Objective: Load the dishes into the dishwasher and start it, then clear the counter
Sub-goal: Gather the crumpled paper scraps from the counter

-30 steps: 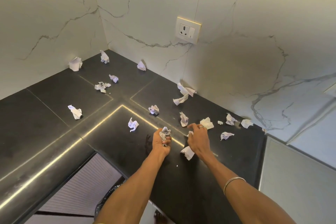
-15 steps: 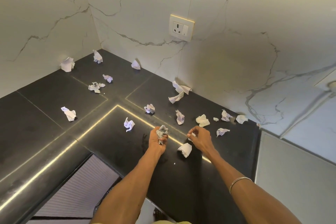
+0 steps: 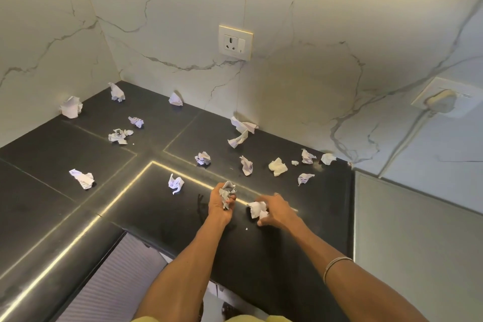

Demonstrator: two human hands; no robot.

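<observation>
1. nearest, at the bottom edge: a strip of yellow garment, both bare forearms reaching out from it, a thin metal bangle on the right wrist.
2. left hand raised just over the glossy black stone counter, fingers curled tight around a grey-white wad of crumpled paper.
3. right hand beside it, ring on 1 finger, fingertips and thumb pinching a white crumpled paper ball low against the counter.
4. just beyond the hands: a small lilac-tinted paper scrap to the left, lying beside a bright reflected light line.
5. further out: more crumpled paper bits scattered across the middle of the counter, among them a cream-coloured crumpled tissue and a lined paper ball at far left.
6. farthest: several wads resting against the white marble-veined wall, 1 at the corner.
7. on that wall, a white socket with gold frame; a second white outlet with plug at right.
</observation>
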